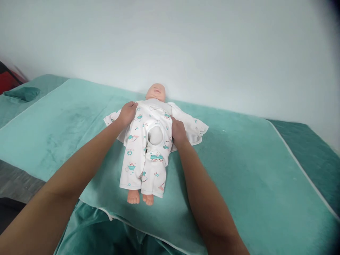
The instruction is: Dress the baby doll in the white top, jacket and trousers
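Observation:
A baby doll lies on its back, head toward the wall and bare feet toward me. White printed baby trousers cover its legs and reach up to the chest; a round opening at the crotch shows something white beneath. A white baby shirt is spread out flat under the doll, its sleeves out to both sides. My left hand is closed on the trousers' upper edge by the chest. Lower down, on the other side, my right hand is closed at the trousers' side; its fingertips are partly hidden.
A light green sheet with a pale edge lies under the doll, over a darker green cover. The white wall rises right behind the doll's head. At the far left are a face-hole-like opening and a red object.

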Demonstrator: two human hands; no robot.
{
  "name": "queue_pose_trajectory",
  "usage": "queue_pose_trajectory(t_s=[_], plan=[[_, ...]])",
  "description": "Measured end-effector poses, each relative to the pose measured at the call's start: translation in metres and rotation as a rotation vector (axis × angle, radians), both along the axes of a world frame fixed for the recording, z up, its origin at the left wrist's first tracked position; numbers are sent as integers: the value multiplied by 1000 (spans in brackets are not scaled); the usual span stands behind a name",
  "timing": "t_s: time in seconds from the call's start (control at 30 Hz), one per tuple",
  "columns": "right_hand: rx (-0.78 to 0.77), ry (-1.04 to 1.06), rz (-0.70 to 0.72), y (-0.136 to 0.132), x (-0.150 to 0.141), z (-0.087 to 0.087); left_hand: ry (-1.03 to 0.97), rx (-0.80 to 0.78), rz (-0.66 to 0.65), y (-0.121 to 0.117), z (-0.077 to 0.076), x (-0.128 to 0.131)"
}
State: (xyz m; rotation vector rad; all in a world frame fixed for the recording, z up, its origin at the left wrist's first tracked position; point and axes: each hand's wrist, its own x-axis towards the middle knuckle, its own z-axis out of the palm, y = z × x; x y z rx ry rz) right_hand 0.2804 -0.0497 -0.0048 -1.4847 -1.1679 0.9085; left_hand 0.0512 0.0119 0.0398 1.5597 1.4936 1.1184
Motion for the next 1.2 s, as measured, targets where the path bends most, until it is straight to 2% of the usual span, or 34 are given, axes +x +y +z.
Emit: queue_pose_trajectory(t_s=[0.1, 0.27, 0.33, 0.43, 0.6, 0.7, 0.77, 0.87, 0.97, 1.07, 1.2], plan=[[-3, -1, -49, -3, -3, 4, 69, 24, -40, -2, 6, 2], [309, -165, -3, -8, -1, 14, 315, 319, -274, -8, 25, 4], [370, -189, 24, -7, 1, 17, 358, 372, -334, -9, 29, 7], [336, -160, 10, -6, 2, 17, 321, 336, -319, -7, 34, 15], [251, 101, -45, -2, 1, 7, -56, 67, -230, 4, 37, 28], [180, 131, -19, 1, 3, 3, -113, -71, -164, 8, 30, 29], [189, 33, -32, 2, 6, 3, -77, -37, -95, 4, 21, 27], [189, -92, -16, 1, 14, 5, -54, 51, -11, -14, 0, 15], [57, -17, 36, -6, 24, 6, -153, -16, 16, -40, -22, -5], [-110, 139, 173, -18, 31, 6, -284, -125, -100, -61, -38, -25], [-160, 201, 426, -32, 34, 11, -285, -237, -304, -72, -40, -41]])
